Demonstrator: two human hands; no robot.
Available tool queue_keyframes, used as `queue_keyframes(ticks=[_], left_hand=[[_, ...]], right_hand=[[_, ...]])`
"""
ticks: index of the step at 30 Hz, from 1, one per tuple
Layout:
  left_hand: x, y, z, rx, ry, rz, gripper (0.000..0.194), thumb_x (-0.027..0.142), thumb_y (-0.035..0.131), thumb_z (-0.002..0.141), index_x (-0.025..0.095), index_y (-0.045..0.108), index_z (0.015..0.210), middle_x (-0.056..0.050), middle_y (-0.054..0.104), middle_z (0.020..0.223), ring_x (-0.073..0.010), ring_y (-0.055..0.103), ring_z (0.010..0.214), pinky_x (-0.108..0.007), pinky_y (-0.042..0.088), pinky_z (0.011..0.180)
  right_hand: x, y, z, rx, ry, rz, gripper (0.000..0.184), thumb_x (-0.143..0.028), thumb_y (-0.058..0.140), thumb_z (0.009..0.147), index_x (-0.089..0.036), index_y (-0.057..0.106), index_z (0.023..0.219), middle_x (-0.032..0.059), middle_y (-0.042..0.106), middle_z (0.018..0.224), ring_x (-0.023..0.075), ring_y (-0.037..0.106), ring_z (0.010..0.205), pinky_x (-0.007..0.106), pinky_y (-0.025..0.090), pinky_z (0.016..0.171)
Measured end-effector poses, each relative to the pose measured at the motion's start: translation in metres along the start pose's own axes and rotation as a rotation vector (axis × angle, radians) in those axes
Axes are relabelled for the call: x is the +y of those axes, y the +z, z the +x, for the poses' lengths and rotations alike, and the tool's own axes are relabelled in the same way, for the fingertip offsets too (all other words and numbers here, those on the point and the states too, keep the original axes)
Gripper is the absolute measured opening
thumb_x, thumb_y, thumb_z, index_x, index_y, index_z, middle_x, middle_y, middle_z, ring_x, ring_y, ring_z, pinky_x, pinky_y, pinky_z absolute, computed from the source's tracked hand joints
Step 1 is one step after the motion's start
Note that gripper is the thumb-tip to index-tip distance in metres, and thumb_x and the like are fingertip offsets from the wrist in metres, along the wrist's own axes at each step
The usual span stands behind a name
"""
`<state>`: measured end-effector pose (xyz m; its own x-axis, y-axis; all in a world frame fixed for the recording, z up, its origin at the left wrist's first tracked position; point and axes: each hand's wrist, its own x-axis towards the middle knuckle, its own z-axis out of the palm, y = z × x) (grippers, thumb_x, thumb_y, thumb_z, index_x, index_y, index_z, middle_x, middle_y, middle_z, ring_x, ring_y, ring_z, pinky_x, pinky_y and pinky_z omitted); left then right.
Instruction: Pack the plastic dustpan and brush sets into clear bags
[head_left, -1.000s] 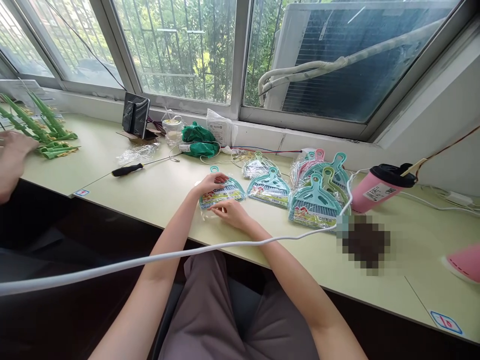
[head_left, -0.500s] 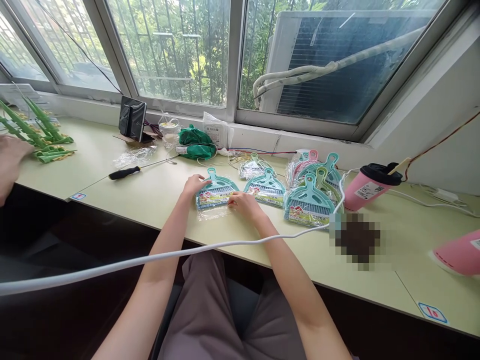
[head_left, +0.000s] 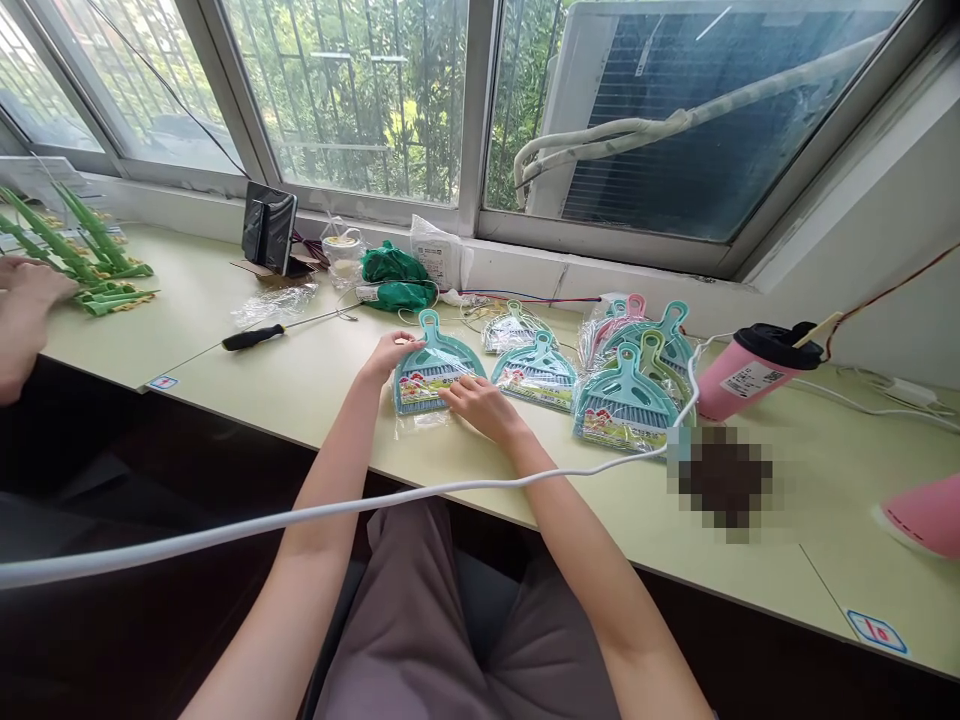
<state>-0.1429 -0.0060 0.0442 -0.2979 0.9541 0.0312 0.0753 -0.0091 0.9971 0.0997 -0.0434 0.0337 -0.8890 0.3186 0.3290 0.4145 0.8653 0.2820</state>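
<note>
A teal mini dustpan-and-brush set [head_left: 435, 365] in a clear plastic bag lies on the pale green table [head_left: 315, 385], right in front of me. My left hand [head_left: 390, 352] rests on its left edge with the fingers curled over it. My right hand [head_left: 476, 402] presses down on its lower right corner, fingers bent on the bag. The loose end of the bag sticks out below the set, toward me.
More bagged sets lie to the right: one teal [head_left: 536, 372], a pile [head_left: 637, 385] in teal, pink and green. A pink cup [head_left: 754, 372], a screwdriver [head_left: 259, 336], a phone stand [head_left: 268, 230] and green parts [head_left: 90, 265] by another person's hand [head_left: 22, 300]. A white cable [head_left: 375, 500] crosses in front.
The set has been turned from slanted to handle pointing away. My right hand moved from below the bag to its right corner; my left shifted to its left edge.
</note>
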Motion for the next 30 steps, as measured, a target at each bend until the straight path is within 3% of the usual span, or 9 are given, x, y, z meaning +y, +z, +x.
queue_keyframes(ticks=[5, 12, 18, 25, 30], left_hand=[[0.005, 0.002, -0.003, 0.009, 0.002, -0.167, 0.054, 0.039, 0.092, 0.049, 0.014, 0.062, 0.087, -0.001, 0.067, 0.071, -0.0139, 0.062, 0.060, -0.026, 0.047, 0.057], [0.005, 0.005, -0.005, -0.136, -0.003, -0.256, 0.057, 0.043, 0.092, 0.050, 0.011, 0.066, 0.090, -0.002, 0.067, 0.072, -0.0134, 0.061, 0.060, -0.026, 0.048, 0.057], [0.004, 0.005, -0.004, -0.111, -0.025, -0.285, 0.051, 0.037, 0.091, 0.054, 0.011, 0.066, 0.090, -0.003, 0.067, 0.072, -0.0142, 0.062, 0.060, -0.027, 0.049, 0.057], [0.001, 0.006, -0.002, -0.151, -0.046, -0.315, 0.044, 0.035, 0.090, 0.057, 0.011, 0.068, 0.087, -0.003, 0.067, 0.071, -0.0140, 0.062, 0.059, -0.027, 0.049, 0.058], [-0.003, 0.005, 0.000, -0.174, -0.076, -0.332, 0.038, 0.031, 0.089, 0.060, 0.011, 0.068, 0.085, -0.004, 0.068, 0.071, -0.0151, 0.063, 0.059, -0.028, 0.050, 0.058]], right_hand=[[-0.004, 0.002, 0.001, 0.107, -0.024, -0.094, 0.036, -0.006, 0.035, 0.096, -0.020, 0.052, 0.125, 0.0106, 0.064, 0.114, 0.0236, 0.053, 0.107, 0.037, 0.037, 0.088], [-0.008, 0.002, -0.004, 0.209, -0.071, -0.222, 0.033, -0.007, 0.032, 0.099, -0.024, 0.055, 0.116, 0.0056, 0.066, 0.108, 0.0185, 0.056, 0.102, 0.033, 0.035, 0.078], [-0.005, 0.003, -0.008, 0.233, 0.026, -0.203, 0.034, -0.008, 0.032, 0.100, -0.022, 0.057, 0.118, 0.0065, 0.068, 0.113, 0.0185, 0.059, 0.102, 0.033, 0.034, 0.075], [-0.007, 0.000, -0.010, 0.170, 0.011, -0.109, 0.036, -0.014, 0.032, 0.102, -0.028, 0.054, 0.127, 0.0021, 0.063, 0.131, 0.0161, 0.057, 0.111, 0.031, 0.035, 0.081], [-0.006, 0.010, -0.011, 0.287, 0.107, -0.180, 0.032, -0.016, 0.036, 0.101, -0.028, 0.059, 0.118, 0.0026, 0.067, 0.122, 0.0174, 0.056, 0.105, 0.032, 0.033, 0.082]])
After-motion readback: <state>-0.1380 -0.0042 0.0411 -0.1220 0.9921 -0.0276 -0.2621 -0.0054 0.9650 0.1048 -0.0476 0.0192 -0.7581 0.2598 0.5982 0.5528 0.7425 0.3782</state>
